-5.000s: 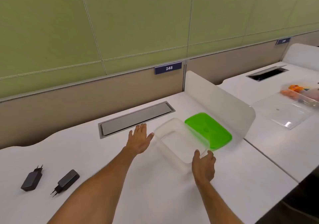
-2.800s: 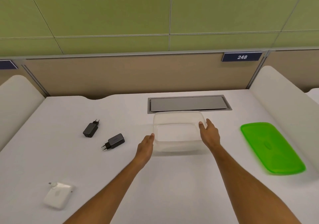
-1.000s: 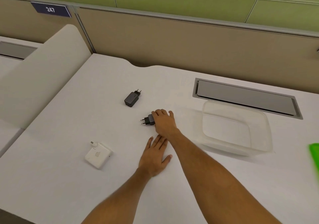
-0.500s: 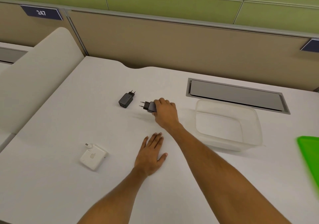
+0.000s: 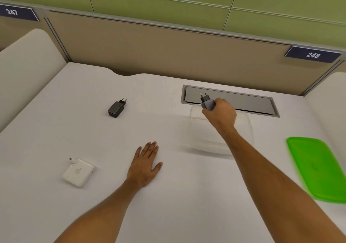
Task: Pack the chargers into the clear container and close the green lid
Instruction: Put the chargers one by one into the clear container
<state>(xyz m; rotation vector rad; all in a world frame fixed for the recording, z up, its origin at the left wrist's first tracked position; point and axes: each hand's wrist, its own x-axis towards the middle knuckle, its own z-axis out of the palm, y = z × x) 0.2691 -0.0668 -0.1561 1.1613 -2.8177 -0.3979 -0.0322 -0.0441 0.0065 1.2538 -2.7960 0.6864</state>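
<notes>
My right hand (image 5: 220, 114) grips a black charger (image 5: 206, 101), prongs pointing up, held over the far left corner of the clear container (image 5: 200, 140). The container stands empty on the white desk. A second black charger (image 5: 116, 108) lies on the desk to the left. Nearer me, at the left, lies a white square charger (image 5: 78, 172). My left hand (image 5: 145, 165) rests flat on the desk, fingers apart, holding nothing. The green lid (image 5: 318, 168) lies on the desk to the right of the container.
A grey cable hatch (image 5: 243, 102) is set into the desk just behind the container. White rounded dividers (image 5: 24, 70) rise at both sides of the desk. A beige back panel with number plates 247 and 248 closes off the rear.
My right hand has lifted the black charger off the desk and carried it right, over the container. My left hand has stayed flat on the desk.
</notes>
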